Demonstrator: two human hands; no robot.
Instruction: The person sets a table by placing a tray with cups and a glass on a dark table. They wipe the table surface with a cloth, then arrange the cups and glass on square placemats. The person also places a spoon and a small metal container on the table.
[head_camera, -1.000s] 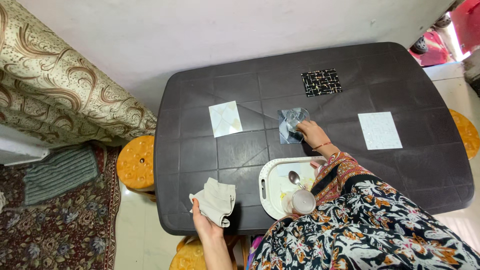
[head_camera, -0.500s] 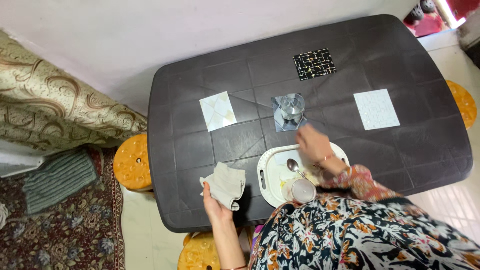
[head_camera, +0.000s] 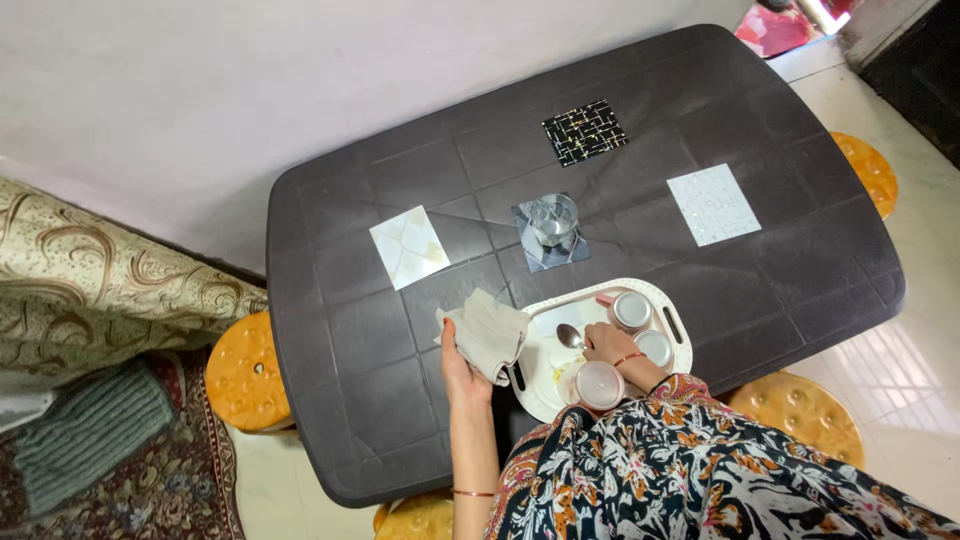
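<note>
Fingers of the left hand (head_camera: 455, 350) grip a beige cloth (head_camera: 489, 333) at the white tray's (head_camera: 680, 330) left edge. Right hand (head_camera: 608, 343) rests curled among three cups (head_camera: 631, 309) beside a spoon (head_camera: 569, 336); its grip is unclear.

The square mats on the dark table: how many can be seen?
4. A black patterned mat at the far side, a white mat at the right, a cream mat at the left, and a grey mat in the middle, under a glass. None seems hidden.

Dark grey table (head_camera: 400, 400) — white tray (head_camera: 678, 345), beige cloth (head_camera: 488, 333) — black gold-lined tile (head_camera: 584, 131).
</note>
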